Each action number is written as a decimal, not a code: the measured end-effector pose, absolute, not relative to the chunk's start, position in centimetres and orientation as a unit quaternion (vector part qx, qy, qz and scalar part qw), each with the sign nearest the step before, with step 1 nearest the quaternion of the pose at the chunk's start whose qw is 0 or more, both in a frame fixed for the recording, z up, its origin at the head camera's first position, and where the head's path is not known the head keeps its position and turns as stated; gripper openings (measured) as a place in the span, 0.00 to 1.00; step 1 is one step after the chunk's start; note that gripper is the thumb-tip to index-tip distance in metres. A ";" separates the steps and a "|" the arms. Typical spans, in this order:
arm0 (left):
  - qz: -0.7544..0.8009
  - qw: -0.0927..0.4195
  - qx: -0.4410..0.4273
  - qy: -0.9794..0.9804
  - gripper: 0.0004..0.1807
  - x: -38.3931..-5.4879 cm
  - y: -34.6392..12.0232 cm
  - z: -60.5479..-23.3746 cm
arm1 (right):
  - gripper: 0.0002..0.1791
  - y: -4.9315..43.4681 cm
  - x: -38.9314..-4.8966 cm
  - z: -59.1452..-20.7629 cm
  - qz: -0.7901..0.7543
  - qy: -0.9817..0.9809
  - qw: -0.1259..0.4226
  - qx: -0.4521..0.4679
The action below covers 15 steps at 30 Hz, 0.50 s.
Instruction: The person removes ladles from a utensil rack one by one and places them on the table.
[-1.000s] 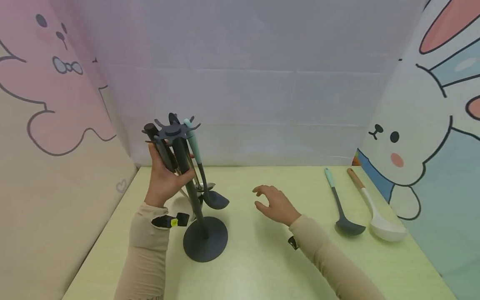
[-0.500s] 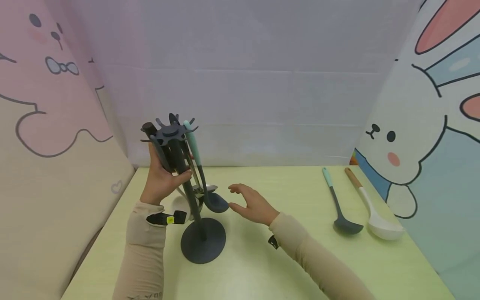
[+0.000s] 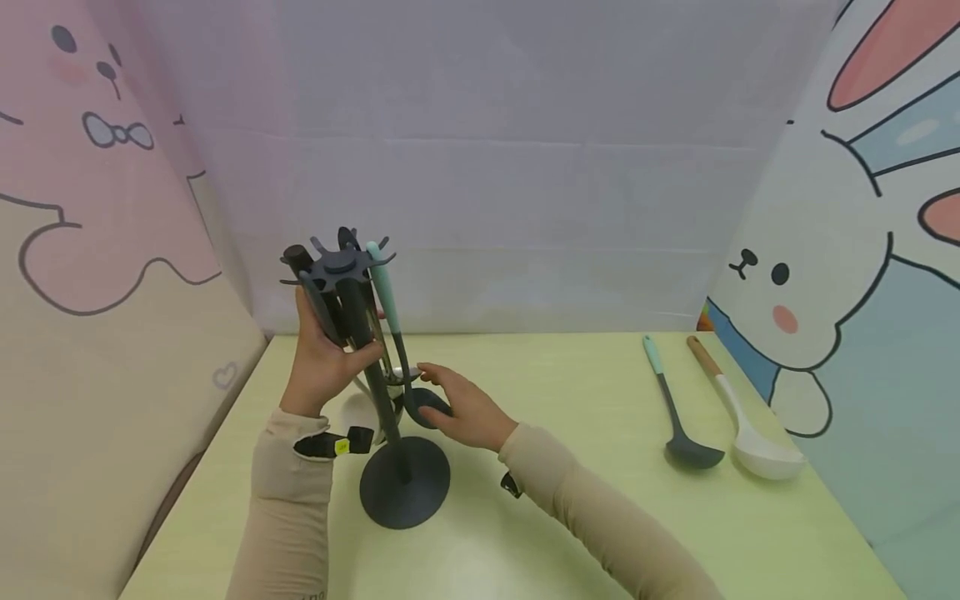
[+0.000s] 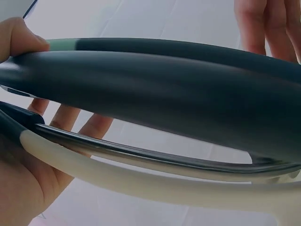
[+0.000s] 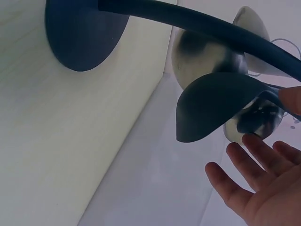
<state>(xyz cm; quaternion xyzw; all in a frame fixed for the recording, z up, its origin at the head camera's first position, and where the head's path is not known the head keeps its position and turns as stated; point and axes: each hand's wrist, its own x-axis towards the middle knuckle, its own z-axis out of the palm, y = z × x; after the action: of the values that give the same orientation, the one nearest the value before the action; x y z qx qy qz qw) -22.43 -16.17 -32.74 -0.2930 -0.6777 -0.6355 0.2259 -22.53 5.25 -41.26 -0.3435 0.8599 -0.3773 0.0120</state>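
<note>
My left hand (image 3: 322, 362) grips the dark utensil stand (image 3: 386, 400), its thumb across the pole and its fingers behind the hanging handles. In the left wrist view, the dark pole (image 4: 155, 84) runs past the thumb, with a steel shaft (image 4: 141, 153) and a cream-coloured shaft (image 4: 113, 181) below it. A dark ladle with a mint handle (image 3: 384, 287) hangs at the stand's right side. My right hand (image 3: 472, 412) is at this ladle's bowl. In the right wrist view, its thumb overlaps the neck of the ladle (image 5: 211, 103), and the fingers are spread apart below the bowl.
The stand's round base (image 3: 405, 483) is on the pale table. Steel utensil heads (image 5: 207, 59) hang behind the ladle. To the right lie another dark ladle with a mint handle (image 3: 677, 417) and a white ladle with a wooden-coloured handle (image 3: 738, 417). A white curtain backs the table.
My right hand has moved left from the middle of the table up to the hanging ladle's bowl. The left hand keeps its grip on the stand.
</note>
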 end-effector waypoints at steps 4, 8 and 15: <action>-0.638 0.230 -0.299 -0.671 0.49 -22.5 -16.1 -32.8 | 0.32 4.4 -22.9 -41.4 -0.382 0.851 0.006 -0.361; -0.639 0.230 -0.298 -0.671 0.48 -22.5 -16.0 -32.8 | 0.30 4.0 -23.0 -41.8 -0.391 0.841 0.003 -0.373; -0.639 0.231 -0.281 -0.678 0.46 -22.2 -15.8 -32.8 | 0.28 3.8 -22.9 -42.3 -0.408 0.820 -0.007 -0.401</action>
<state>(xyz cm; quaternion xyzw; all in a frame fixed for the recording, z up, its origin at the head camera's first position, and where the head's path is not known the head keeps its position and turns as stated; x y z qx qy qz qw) -22.20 -15.75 -32.76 -0.2812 -0.6781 -0.6386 0.2310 -22.91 3.77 -42.30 -0.4010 0.8200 -0.4083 -0.0065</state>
